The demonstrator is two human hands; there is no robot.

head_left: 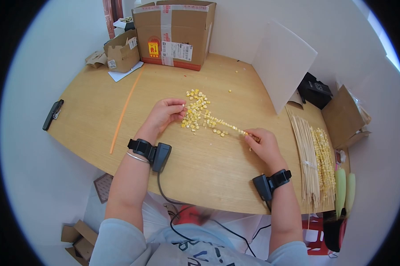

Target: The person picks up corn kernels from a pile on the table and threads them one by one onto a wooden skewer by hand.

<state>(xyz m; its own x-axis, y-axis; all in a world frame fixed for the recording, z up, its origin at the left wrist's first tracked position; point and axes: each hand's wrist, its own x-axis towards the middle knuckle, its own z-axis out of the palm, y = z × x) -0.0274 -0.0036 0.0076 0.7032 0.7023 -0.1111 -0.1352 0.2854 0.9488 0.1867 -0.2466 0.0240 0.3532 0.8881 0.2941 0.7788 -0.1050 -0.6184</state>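
A thin skewer (226,124) threaded with yellow-white kernels slants over the middle of the table, its right part lower. Near its bare left end is my left hand (168,113), fingers pinched on something small and pale, probably a kernel at the skewer tip. My right hand (264,144) is closed around the skewer's right end. Loose corn kernels (198,98) lie scattered below and behind the skewer. Toward the right edge, a bundle of bare skewers (304,155) lies beside several kernel-filled skewers (322,159).
A large cardboard box (173,35) and a small one (122,53) stand at the back. A white board (284,62) stands upright behind the right hand. Corn cobs (340,190) lie at the right edge, a stapler (54,114) at the left. An orange strip (127,111) crosses the table.
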